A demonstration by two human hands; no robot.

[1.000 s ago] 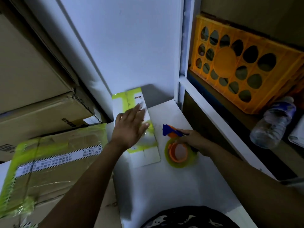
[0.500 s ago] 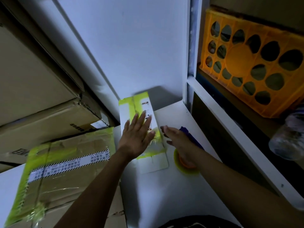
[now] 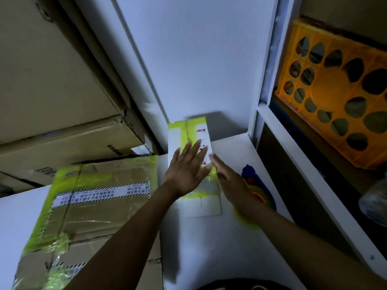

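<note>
A small white box (image 3: 189, 130) wrapped in yellow-green tape lies on the white table (image 3: 209, 248), its far end against the wall. My left hand (image 3: 186, 166) rests flat on top of it with straight fingers. Along the box's right edge lies my right hand (image 3: 228, 178), fingers straight and touching its side. A tape dispenser (image 3: 254, 185), blue and orange with a yellow-green roll, lies on the table just right of that hand, partly hidden by it.
A large cardboard box (image 3: 94, 206) with yellow-green tape and a striped label sits at the left. More cartons (image 3: 52, 80) are stacked behind it. An orange crate (image 3: 339, 95) and a plastic bottle (image 3: 374, 201) stand on the shelf at the right.
My right hand has let go of the tape dispenser and moved left to the side of the small box. My left hand has stayed flat on the box.
</note>
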